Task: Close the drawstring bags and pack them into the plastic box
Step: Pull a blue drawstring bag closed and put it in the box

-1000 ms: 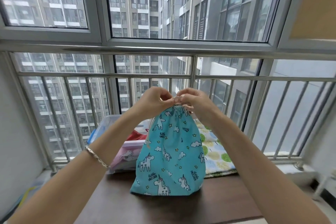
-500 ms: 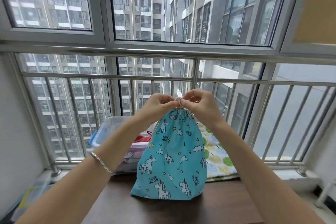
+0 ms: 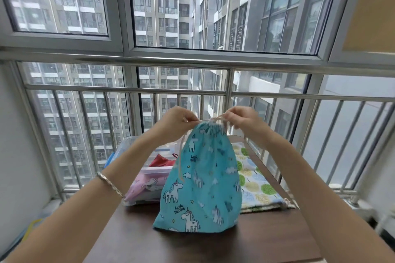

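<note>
The blue bag [image 3: 201, 179] stands upright in the middle of the table [image 3: 192, 245], its mouth gathered tight. The left hand [image 3: 175, 123] and the right hand [image 3: 241, 120] each pinch the cord [image 3: 205, 120] on either side of that mouth. Far left, a clear plastic box [image 3: 125, 145] holds something red [image 3: 162, 160], and a pink bag [image 3: 147, 183] shows at its near wall. A tree-print bag [image 3: 254, 181] lies flat on the right.

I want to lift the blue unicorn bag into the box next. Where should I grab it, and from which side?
Grip the blue bag at its gathered neck, coming from above. It stands upright on the table, the top is cinched into a narrow bunch, and the body below is wide and floppy.
</note>
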Demonstrator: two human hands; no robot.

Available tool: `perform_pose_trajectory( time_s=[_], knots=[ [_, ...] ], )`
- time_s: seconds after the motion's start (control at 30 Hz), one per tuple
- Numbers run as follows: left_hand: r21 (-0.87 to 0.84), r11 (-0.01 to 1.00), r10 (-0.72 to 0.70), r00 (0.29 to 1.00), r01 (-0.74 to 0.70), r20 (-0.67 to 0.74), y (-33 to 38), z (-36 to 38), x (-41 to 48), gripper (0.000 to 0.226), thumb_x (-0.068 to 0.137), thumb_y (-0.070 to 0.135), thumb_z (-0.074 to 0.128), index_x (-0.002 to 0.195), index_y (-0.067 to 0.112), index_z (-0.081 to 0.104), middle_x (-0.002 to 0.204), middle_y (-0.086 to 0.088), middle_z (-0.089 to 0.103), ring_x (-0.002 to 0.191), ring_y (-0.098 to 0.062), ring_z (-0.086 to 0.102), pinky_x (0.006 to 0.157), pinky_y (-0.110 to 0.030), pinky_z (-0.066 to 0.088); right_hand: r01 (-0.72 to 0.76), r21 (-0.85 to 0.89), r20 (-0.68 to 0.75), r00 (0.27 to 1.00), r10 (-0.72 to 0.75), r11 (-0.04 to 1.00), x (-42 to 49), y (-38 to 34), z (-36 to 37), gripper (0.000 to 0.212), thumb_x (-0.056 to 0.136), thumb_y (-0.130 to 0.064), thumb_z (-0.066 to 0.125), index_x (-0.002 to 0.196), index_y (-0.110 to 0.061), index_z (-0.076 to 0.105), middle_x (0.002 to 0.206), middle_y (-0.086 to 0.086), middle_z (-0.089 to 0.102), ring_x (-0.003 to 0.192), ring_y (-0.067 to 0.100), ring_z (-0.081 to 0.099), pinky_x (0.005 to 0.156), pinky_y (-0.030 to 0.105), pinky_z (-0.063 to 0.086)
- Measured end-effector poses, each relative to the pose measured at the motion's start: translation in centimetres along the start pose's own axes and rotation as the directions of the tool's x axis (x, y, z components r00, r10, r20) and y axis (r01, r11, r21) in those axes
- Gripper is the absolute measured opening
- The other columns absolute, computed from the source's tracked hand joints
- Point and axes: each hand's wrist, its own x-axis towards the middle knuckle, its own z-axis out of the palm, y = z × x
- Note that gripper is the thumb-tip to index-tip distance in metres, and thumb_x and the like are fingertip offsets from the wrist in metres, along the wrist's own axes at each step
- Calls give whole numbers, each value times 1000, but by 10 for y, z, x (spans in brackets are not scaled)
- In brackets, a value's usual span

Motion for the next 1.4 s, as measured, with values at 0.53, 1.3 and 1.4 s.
perform_pose_trajectory(
  time_s=[0.53,1.3,1.4],
  knots=[
    [59,989,151,937,-139,-316,-11,25,-5,17,83,18,73,99,13,75,88,1,75,76,-6,69,76,-26,59,-512,-125,385,765,517,850,32,-9,14,30,94,-36,57,92,-6,63,61,-2,52,47,8,40,45,16,31],
    [-368,919,54,973,-137,-226,3,34,-3,35,80,10,74,114,7,67,101,-6,74,89,-13,72,79,-27,58,-89,-201,262,955,141,976,15,-33,4,7,86,-9,68,84,-12,74,73,0,71,62,5,62,65,22,50],
    [-428,903,-24,990,-39,-142,6,29,-3,38,80,13,75,116,8,67,95,-7,75,86,-17,73,81,-31,59,-50,-147,246,966,85,988,11,-35,3,6,83,-4,70,86,-8,73,79,6,73,69,10,65,69,23,53]
  ],
)
